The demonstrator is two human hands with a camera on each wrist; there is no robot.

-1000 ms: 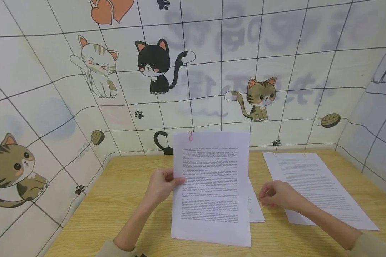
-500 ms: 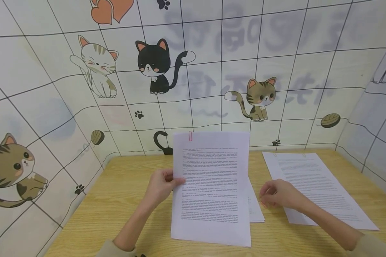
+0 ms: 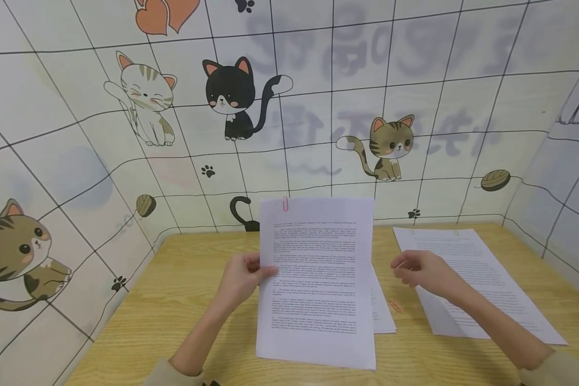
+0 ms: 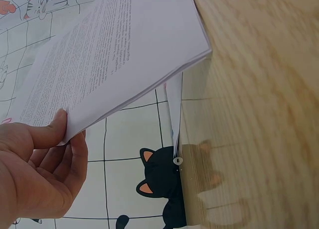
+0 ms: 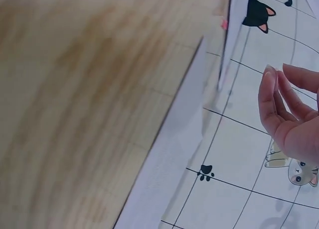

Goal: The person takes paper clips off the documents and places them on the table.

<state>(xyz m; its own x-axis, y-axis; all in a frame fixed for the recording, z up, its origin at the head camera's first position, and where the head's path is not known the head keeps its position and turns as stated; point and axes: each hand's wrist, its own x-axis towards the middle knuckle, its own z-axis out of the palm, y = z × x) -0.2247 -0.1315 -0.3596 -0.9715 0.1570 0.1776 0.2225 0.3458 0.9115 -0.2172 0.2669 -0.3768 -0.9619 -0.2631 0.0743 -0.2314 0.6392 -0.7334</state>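
My left hand point(image 3: 240, 280) pinches the left edge of a sheaf of printed paper point(image 3: 318, 279) between thumb and fingers, holding it tilted up over the table. A pink paper clip point(image 3: 286, 204) sits on its top edge near the left corner. In the left wrist view the sheaf point(image 4: 114, 55) shows several layers at its edge. My right hand point(image 3: 424, 273) hovers between the sheaf and the right-hand papers, fingers loosely bent. In the right wrist view, no thing is visible between the right hand's point(image 5: 294, 119) thumb and fingertips. Below it, pink paper clips point(image 3: 394, 306) lie on the table.
More printed sheets point(image 3: 383, 316) lie partly hidden behind the sheaf. To the right lies another printed stack point(image 3: 477, 284) with two clips on its top edge. The wooden table point(image 3: 173, 321) meets a cat-patterned wall covering point(image 3: 309, 171).
My right hand has lifted from the table surface, moving up and away from the pink paper clips, which now show. My left hand and the sheaf stay in place.
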